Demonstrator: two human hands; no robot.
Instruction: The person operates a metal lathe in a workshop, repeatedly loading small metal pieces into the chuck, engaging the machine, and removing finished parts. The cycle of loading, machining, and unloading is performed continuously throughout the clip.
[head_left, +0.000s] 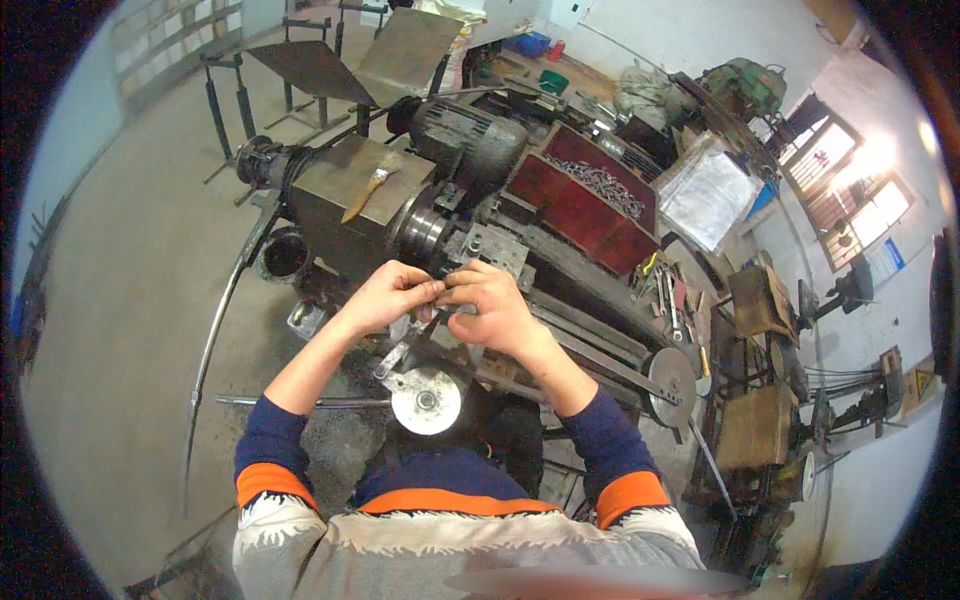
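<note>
Grey concrete floor [120,330] takes up the whole left side. Centre: big dark lathe-type machine [560,260] w/ electric motor [465,135] on top, flat metal cover [365,175] beside it, and a paintbrush [368,188] lying on that cover. Right of motor, red tray [580,205] w/ heap of small metal parts. Further right, cluttered workbench [690,290] w/ hand tools. Round silver handwheel [427,400] sits just below the hands, close to the person's chest. Left hand [385,297] & right hand [492,305] meet fingertip to fingertip in front of the chuck [425,232], both curled narrow, pinching a small metal piece [446,290] between them; piece mostly hidden by fingers, can't tell its shape.
</note>
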